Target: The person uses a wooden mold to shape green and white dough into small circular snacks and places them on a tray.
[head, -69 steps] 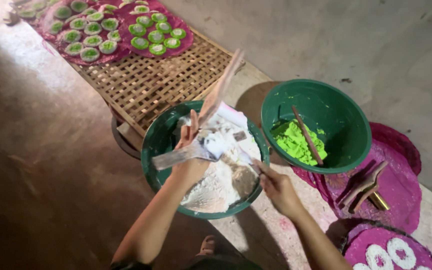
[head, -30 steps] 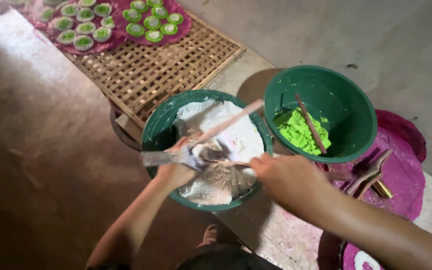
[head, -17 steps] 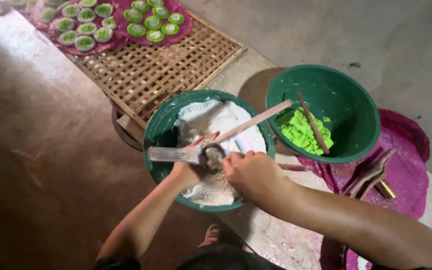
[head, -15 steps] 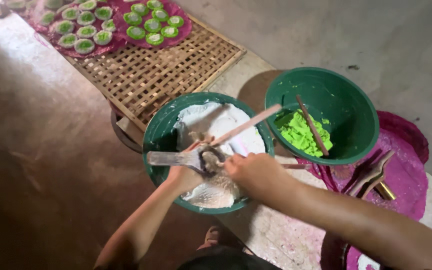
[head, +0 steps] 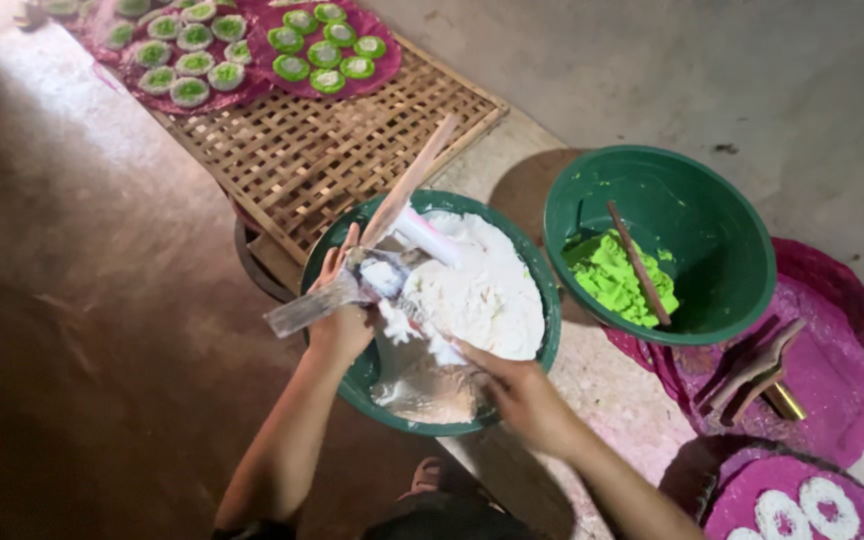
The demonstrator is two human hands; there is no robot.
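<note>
Item: small flat mould (head: 337, 295), pale and floured, centre-left of the frame, held over the near rim of the green basin of white flour (head: 527, 270).

Change noted: a moment ago the right hand (head: 517, 395) was up at the mould, pressing into it; it has since dropped to the lower centre of the basin, into the white flour (head: 472, 300). Judged: the mould is packed and more flour is being gathered.

Left hand (head: 340, 310): fingers closed round the mould, forearm rising from bottom centre-left. Right hand: fingers curled down into the flour (whether they grip any cannot be told).

A long wooden stick (head: 407, 185) leans out of the basin. Right of centre: second green basin (head: 722, 210) with green dough (head: 617, 280). Upper left: woven bamboo tray (head: 342, 150), green-and-white cakes (head: 327, 50) on magenta mats.
</note>
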